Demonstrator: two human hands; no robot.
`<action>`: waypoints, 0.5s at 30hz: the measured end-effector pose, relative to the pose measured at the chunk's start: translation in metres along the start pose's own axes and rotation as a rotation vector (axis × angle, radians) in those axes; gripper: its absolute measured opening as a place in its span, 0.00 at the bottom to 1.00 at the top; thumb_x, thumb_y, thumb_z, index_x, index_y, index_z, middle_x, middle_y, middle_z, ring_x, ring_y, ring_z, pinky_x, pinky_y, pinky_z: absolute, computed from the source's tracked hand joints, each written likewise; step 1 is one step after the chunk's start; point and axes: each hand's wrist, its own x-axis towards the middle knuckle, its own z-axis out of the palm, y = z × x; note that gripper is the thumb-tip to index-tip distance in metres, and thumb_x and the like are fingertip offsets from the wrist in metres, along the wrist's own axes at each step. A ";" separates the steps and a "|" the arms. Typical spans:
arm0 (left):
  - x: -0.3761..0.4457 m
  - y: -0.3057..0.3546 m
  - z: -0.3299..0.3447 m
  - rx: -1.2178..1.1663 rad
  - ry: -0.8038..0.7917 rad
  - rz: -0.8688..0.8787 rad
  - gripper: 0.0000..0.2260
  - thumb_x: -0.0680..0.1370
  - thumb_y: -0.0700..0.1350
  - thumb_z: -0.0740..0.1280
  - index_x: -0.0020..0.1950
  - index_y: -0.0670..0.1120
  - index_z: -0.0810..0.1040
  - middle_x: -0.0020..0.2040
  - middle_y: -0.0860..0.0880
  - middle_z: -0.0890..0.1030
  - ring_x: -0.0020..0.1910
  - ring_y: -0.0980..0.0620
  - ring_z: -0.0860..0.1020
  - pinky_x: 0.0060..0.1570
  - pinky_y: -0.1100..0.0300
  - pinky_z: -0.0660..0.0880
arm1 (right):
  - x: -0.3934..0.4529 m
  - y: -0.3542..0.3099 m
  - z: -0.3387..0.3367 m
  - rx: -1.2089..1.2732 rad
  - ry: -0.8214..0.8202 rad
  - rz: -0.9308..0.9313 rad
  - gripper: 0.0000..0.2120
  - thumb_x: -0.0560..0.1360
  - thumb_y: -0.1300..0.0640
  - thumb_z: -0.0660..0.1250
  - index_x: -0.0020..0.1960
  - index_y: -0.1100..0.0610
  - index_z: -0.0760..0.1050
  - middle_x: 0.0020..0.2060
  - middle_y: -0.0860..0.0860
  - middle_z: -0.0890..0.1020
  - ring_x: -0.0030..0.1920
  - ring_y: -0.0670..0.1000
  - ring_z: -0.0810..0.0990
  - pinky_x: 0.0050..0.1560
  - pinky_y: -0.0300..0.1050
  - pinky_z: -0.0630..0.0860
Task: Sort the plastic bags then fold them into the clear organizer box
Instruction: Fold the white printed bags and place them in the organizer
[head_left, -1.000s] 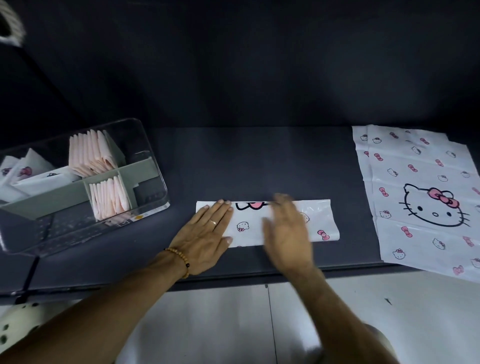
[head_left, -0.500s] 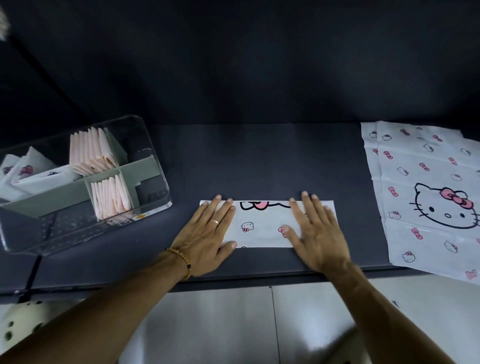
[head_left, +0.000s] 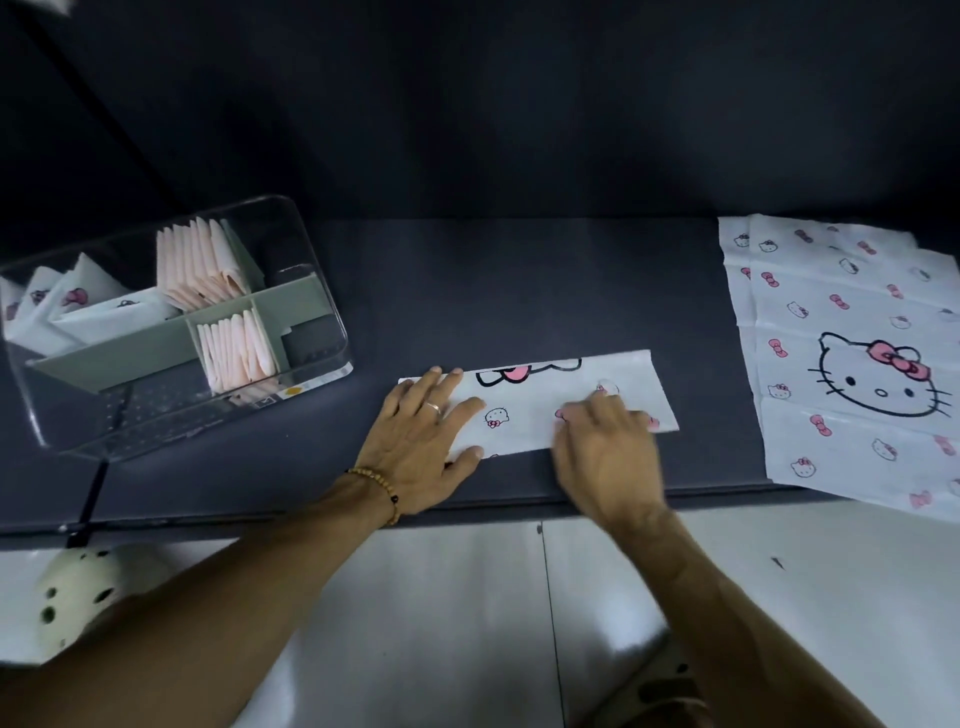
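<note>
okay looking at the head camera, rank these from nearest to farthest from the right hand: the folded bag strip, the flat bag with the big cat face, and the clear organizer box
1. Folded bag strip: directly under the right hand, touching it.
2. Flat bag with the big cat face: to that hand's right, at the table's right end.
3. Clear organizer box: far left, beyond the left hand.

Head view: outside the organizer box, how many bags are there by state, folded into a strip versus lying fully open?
Folded strip bag, under the left hand and right hand: 1
Visible open printed bag, far right; more may lie beneath: 1
Total: 2
</note>
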 end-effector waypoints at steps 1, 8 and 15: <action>-0.009 0.004 0.000 0.007 0.010 -0.022 0.28 0.74 0.64 0.55 0.70 0.53 0.68 0.74 0.43 0.63 0.73 0.41 0.61 0.69 0.44 0.58 | -0.006 -0.016 0.000 0.013 -0.039 -0.047 0.10 0.74 0.55 0.62 0.49 0.59 0.78 0.43 0.56 0.78 0.44 0.60 0.77 0.43 0.52 0.72; -0.088 0.004 0.011 0.025 0.073 0.147 0.30 0.67 0.55 0.70 0.68 0.51 0.71 0.70 0.50 0.71 0.63 0.43 0.72 0.55 0.47 0.73 | -0.036 -0.026 -0.006 0.084 -0.196 -0.238 0.18 0.74 0.57 0.65 0.63 0.61 0.74 0.63 0.57 0.76 0.64 0.57 0.75 0.60 0.55 0.73; -0.067 0.022 -0.023 -0.506 0.128 -0.266 0.17 0.81 0.54 0.55 0.36 0.50 0.70 0.34 0.54 0.74 0.44 0.48 0.71 0.42 0.56 0.69 | -0.034 -0.046 -0.014 0.231 -0.174 -0.238 0.14 0.71 0.59 0.69 0.56 0.57 0.80 0.57 0.53 0.82 0.57 0.55 0.81 0.50 0.51 0.79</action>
